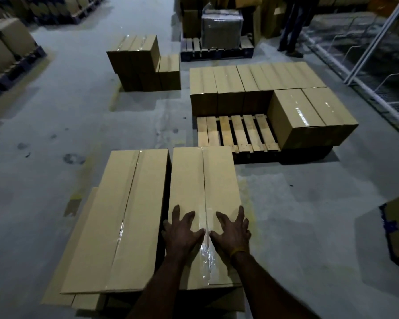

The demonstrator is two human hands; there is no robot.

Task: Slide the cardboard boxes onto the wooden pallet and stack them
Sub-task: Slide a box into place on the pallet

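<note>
Both hands lie flat on the near end of a long box (204, 203), fingers spread and straight: the left hand (182, 232) on the left of the taped seam (205, 254), the right hand (234, 231) on the right of it, thumbs almost meeting at the tape. Neither hand curls round anything. A yellow band (237, 251) circles the right wrist. This box runs lengthwise away from the camera, and its far end reaches the near left corner of the pallet (236, 132); whether it touches the wood cannot be told. Just beside it on the left lies a second long box (122, 215), parallel, with a narrow dark gap between them; both rest on more cardboard (62, 268) below. On the pallet, a row of boxes (251, 81) fills the far side and two boxes (309, 116) sit at the near right, leaving bare slats at the near left. Farther off on the grey floor (55, 134) stands a small stack of boxes (143, 63), well apart from the pallet. Behind that, a dark pallet (217, 51) carries a wrapped box (221, 28), and a person's legs (290, 26) stand to its right. At the far left, more loaded pallets (7, 49) line the floor.
</note>
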